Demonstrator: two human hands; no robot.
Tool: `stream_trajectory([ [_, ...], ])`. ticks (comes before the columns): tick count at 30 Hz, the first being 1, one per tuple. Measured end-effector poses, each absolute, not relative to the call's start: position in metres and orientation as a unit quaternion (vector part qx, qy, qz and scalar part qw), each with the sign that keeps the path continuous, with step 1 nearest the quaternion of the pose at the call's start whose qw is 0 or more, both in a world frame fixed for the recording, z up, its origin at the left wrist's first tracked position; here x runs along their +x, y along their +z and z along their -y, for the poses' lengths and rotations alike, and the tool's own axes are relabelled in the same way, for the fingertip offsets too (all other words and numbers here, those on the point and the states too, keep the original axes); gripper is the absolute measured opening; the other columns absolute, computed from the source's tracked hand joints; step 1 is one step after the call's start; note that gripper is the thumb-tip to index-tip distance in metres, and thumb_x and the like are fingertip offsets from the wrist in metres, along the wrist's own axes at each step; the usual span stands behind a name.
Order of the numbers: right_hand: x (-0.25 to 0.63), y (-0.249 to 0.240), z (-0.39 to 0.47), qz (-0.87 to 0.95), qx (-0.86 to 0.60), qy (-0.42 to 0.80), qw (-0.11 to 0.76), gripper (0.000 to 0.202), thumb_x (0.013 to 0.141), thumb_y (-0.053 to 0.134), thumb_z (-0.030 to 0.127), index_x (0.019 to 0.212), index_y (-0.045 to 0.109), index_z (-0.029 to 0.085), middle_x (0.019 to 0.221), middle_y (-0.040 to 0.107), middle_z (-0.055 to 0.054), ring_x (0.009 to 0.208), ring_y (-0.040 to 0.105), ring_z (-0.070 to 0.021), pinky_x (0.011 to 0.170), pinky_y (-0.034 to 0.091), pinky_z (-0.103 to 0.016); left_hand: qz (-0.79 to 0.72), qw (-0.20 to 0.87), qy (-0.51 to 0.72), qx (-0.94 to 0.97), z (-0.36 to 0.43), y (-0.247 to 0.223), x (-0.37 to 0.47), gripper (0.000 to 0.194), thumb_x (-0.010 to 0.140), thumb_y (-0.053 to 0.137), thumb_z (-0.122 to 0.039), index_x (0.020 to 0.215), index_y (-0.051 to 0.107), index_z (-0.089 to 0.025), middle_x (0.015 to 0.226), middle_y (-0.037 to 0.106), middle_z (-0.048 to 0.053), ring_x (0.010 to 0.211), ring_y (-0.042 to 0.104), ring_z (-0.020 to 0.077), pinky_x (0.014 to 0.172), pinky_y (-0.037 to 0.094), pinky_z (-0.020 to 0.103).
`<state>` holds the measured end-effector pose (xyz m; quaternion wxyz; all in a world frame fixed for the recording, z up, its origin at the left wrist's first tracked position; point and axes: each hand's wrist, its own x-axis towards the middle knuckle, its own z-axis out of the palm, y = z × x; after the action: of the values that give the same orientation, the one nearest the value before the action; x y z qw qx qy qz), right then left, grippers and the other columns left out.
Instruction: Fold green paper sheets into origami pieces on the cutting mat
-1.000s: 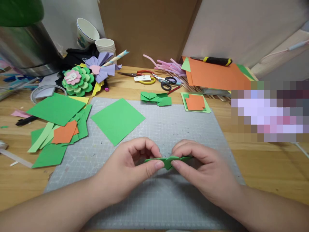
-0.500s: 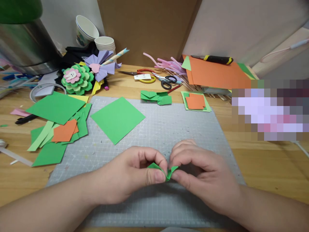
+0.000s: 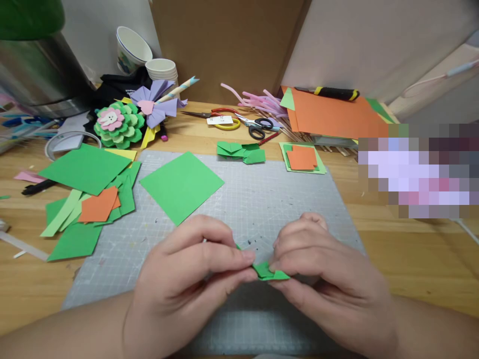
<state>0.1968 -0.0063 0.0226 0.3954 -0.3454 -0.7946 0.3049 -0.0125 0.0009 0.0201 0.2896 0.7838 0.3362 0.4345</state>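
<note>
Between my two hands is a small folded green paper (image 3: 266, 270), held just above the grey cutting mat (image 3: 299, 199). My left hand (image 3: 190, 274) pinches its left part between thumb and fingers; part of the paper is hidden behind them. On the right end, my right hand (image 3: 329, 269) grips with thumb below and fingers curled above. A flat green paper square (image 3: 182, 187) lies on the mat beyond my left hand. Farther back, a folded green paper piece (image 3: 241, 152) rests at the mat's top edge.
Green paper sheets (image 3: 86, 169) and orange paper (image 3: 99, 204) pile up at left. Small orange squares (image 3: 302, 158) lie at the mat's far right corner. Behind are scissors (image 3: 258, 127), pliers-like red-handled tool (image 3: 209, 114), a paper flower (image 3: 119, 123), a utility knife (image 3: 333, 92) and paper cups (image 3: 161, 69).
My left hand has turned so its back faces me more, and its grip on the folded green paper has shifted. The paper looks flatter, and my right hand has moved slightly right.
</note>
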Motion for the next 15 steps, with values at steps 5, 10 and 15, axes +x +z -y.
stream_trajectory([
  [5,0.1990,0.0241,0.0074,0.802,-0.342,0.290,0.394,0.014,0.078,0.063,0.006,0.085,0.064,0.018,0.073,0.066,0.001,0.071,0.060,-0.0154,0.076,0.032,-0.039,-0.288,0.309,0.410,0.808,-0.0006,0.0214,-0.0085,0.021,0.082,0.068,-0.020,0.100,0.065,-0.010,0.093,0.061,0.005,0.084,0.061,0.0102,0.076,0.053,0.017],
  [10,0.2004,0.0235,0.0073,0.828,-0.321,0.280,0.364,0.016,0.078,0.064,0.005,0.085,0.062,0.019,0.076,0.068,0.002,0.074,0.059,-0.0161,0.076,0.033,-0.039,-0.276,0.308,0.406,0.815,-0.0012,0.0225,-0.0037,0.018,0.080,0.060,-0.001,0.092,0.067,-0.012,0.086,0.066,0.006,0.078,0.062,0.0134,0.070,0.054,0.025],
  [15,0.1991,0.0184,0.0145,0.767,-0.392,0.237,0.448,0.027,0.080,0.068,0.019,0.103,0.057,0.025,0.105,0.060,-0.006,0.102,0.050,-0.0242,0.090,0.035,-0.043,-0.279,0.284,0.407,0.822,-0.0023,0.0300,-0.0102,0.027,0.075,0.060,0.002,0.094,0.066,-0.016,0.083,0.069,0.005,0.077,0.063,0.0157,0.069,0.054,0.029],
])
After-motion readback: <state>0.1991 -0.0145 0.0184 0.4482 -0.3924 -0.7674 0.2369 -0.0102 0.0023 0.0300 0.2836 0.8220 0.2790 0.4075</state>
